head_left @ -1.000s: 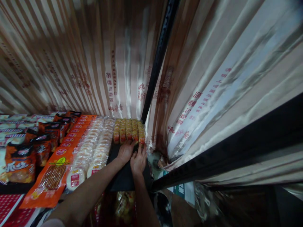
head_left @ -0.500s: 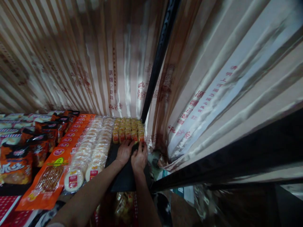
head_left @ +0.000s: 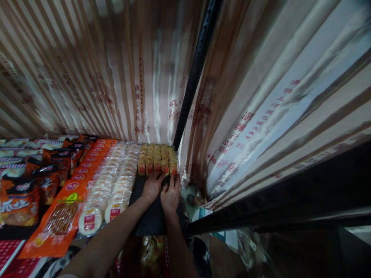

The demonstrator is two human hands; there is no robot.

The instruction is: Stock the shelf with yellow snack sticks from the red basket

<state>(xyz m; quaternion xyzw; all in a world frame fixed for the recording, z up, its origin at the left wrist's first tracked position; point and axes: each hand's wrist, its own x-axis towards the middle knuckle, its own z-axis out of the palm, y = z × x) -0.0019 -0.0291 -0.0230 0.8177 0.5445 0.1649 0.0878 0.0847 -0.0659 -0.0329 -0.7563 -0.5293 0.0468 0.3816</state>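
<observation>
My left hand and my right hand lie side by side on a dark shelf board. Their fingertips press against the front row of small yellow-and-red wrapped snack packs, which stand in several rows at the shelf's back right corner. The fingers are spread and flat; neither hand closes around a pack. Left of these packs run two rows of round white cakes in clear wrap.
Long orange sausage packets and orange-black snack bags fill the shelf to the left. A black upright post rises behind the packs. Shiny striped curtain hangs behind and to the right. A black shelf rail crosses lower right.
Both hands have slid slightly forward against the front row of yellow packs. The view has shifted a little; the rest stays put.
</observation>
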